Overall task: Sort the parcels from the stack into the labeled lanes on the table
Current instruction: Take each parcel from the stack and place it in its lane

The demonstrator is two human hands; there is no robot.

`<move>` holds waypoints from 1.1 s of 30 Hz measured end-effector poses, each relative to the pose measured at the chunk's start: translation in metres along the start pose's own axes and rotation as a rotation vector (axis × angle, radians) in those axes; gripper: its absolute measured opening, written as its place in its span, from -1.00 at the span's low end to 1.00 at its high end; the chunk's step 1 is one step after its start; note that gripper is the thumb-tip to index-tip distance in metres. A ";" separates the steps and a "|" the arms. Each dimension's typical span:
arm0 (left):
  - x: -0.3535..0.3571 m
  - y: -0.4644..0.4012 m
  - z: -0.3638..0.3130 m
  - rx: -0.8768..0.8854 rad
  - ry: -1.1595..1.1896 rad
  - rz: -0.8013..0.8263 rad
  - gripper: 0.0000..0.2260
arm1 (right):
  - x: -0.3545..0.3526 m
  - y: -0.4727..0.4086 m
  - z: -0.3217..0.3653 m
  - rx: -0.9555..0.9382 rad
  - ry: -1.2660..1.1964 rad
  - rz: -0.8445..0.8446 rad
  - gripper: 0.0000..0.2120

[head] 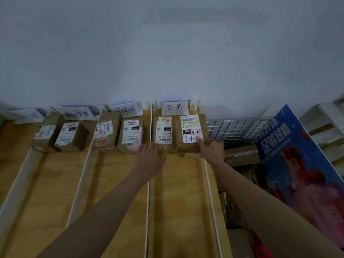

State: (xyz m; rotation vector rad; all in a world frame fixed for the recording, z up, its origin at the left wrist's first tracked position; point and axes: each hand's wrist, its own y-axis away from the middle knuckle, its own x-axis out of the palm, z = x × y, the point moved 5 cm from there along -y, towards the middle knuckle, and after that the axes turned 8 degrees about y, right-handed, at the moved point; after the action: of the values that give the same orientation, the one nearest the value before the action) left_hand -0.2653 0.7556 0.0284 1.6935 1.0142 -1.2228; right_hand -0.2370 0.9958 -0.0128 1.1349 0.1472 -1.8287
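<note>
Now the right hand (211, 150) grips the near right corner of a brown cardboard parcel with a white shipping label (191, 134), thumb curled onto the label, at the far end of the rightmost lane on the wooden tabletop (176, 192). Just left, the left hand (149, 157) rests with relaxed fingers against a neighbouring brown labelled parcel (163, 135).

Six brown cardboard parcels with white shipping labels sit at the far ends of wooden lanes (178, 192) split by white dividers. The rightmost parcel (191, 135) lies flat beside its neighbour (163, 133), under the far handwritten lane sign (175, 108).
</note>
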 end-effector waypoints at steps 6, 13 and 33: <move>0.021 -0.039 0.005 -0.003 0.001 0.032 -0.51 | 0.023 -0.041 0.005 0.012 0.027 0.010 0.14; 0.047 -0.060 0.015 -0.022 -0.045 0.094 -0.57 | 0.027 -0.053 0.017 0.015 0.056 0.003 -0.21; 0.065 -0.067 0.028 0.016 -0.073 0.099 -0.54 | 0.039 -0.078 0.012 0.085 0.035 0.076 -0.19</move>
State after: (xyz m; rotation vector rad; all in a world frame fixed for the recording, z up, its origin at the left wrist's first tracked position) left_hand -0.3225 0.7641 -0.0502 1.6788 0.8688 -1.2228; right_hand -0.3093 1.0066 -0.0628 1.2159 0.0466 -1.7621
